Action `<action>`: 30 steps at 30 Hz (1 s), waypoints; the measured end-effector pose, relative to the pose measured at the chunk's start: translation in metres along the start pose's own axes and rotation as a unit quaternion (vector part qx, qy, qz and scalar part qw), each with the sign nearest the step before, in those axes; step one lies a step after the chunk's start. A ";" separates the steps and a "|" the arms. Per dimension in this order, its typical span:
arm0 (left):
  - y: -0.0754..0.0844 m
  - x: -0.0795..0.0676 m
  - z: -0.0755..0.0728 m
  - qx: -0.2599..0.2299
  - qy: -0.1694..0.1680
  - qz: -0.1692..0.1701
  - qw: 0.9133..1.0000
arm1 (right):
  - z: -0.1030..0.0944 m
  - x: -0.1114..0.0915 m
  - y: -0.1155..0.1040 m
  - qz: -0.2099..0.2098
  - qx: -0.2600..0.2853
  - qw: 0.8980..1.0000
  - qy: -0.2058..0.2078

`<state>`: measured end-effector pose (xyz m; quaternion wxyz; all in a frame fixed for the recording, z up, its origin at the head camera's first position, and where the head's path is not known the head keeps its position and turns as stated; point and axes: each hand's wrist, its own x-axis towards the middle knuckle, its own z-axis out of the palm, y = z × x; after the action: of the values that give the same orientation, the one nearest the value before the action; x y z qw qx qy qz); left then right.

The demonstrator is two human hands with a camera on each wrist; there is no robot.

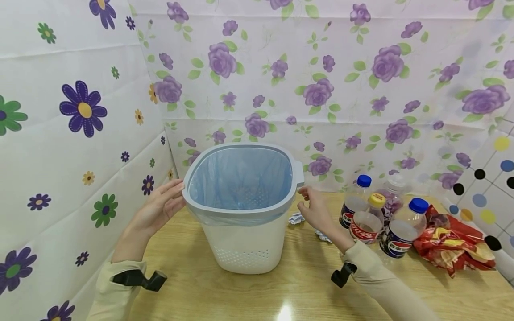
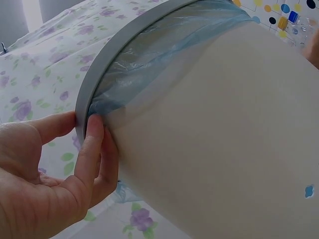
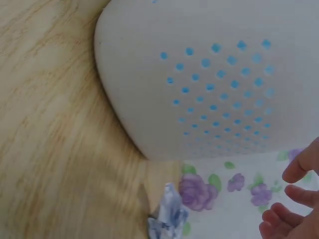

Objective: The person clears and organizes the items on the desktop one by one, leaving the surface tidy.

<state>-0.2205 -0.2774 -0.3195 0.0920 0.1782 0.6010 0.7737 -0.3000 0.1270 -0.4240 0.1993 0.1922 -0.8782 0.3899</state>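
Note:
A white trash can [image 1: 246, 245] with a grey-blue rim stands upright on the wooden table, small holes low in its wall. A thin blue trash bag [image 1: 241, 178] lines it, its edge folded out under the rim. My left hand [image 1: 164, 205] holds the rim's left side. In the left wrist view, thumb and fingers of the left hand [image 2: 65, 169] pinch the rim [image 2: 94, 74]. Beside the right side, just below the rim's tab, is my right hand [image 1: 317, 209]. The right wrist view shows the right hand [image 3: 296, 199] with loosely bent fingers holding nothing.
Several plastic bottles [image 1: 401, 232] with blue and yellow caps stand together at the right. Past them lies a heap of red crinkled wrappers [image 1: 453, 245]. Crumpled paper [image 1: 297, 218] lies right of the can. Flowered cloth [image 1: 261, 89] hangs behind and at the left.

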 end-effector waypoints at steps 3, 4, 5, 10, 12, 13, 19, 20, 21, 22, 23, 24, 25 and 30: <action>0.000 0.000 0.000 0.003 0.002 -0.001 1.000 | 0.009 0.001 0.008 0.008 -0.033 0.999 -0.035; 0.000 0.000 0.000 0.004 0.004 -0.002 1.000 | 0.011 0.001 0.011 0.014 -0.046 0.997 -0.052; 0.000 0.000 0.000 0.005 0.005 -0.003 1.000 | 0.014 0.000 0.014 0.021 -0.064 0.995 -0.072; -0.001 0.000 0.002 0.005 0.015 -0.009 1.000 | 0.022 -0.004 0.022 0.068 -0.110 0.978 -0.162; -0.001 0.001 0.002 0.003 0.017 -0.009 1.000 | 0.024 -0.006 0.023 0.088 -0.113 0.972 -0.188; -0.001 0.001 0.002 0.003 0.017 -0.009 1.000 | 0.024 -0.007 0.023 0.094 -0.115 0.969 -0.199; -0.002 0.001 0.000 -0.009 0.012 -0.005 1.000 | 0.027 -0.010 0.022 0.115 -0.129 0.951 -0.255; -0.003 0.001 0.000 -0.011 0.011 -0.004 1.000 | 0.027 -0.010 0.022 0.119 -0.129 0.949 -0.261; -0.003 0.001 0.000 -0.012 0.010 -0.003 1.000 | 0.027 -0.010 0.021 0.119 -0.133 0.947 -0.265; -0.003 0.002 0.000 -0.012 0.008 -0.002 1.000 | 0.027 -0.010 0.021 0.119 -0.137 0.946 -0.268; -0.003 0.002 -0.001 -0.012 0.007 -0.001 1.000 | 0.027 -0.010 0.021 0.120 -0.138 0.945 -0.270; -0.003 0.002 -0.001 -0.012 0.006 0.001 1.000 | 0.027 -0.010 0.022 0.118 -0.141 0.944 -0.272; -0.003 0.002 -0.001 -0.011 0.005 0.002 1.000 | 0.027 -0.011 0.022 0.117 -0.143 0.944 -0.274; -0.003 0.001 -0.001 -0.013 0.003 0.007 1.000 | 0.027 -0.014 0.025 0.099 -0.158 0.943 -0.277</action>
<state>-0.2218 -0.2771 -0.3230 0.0869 0.1784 0.5903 0.7824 -0.3056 0.1244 -0.4624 -0.0639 0.1706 -0.9637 0.1952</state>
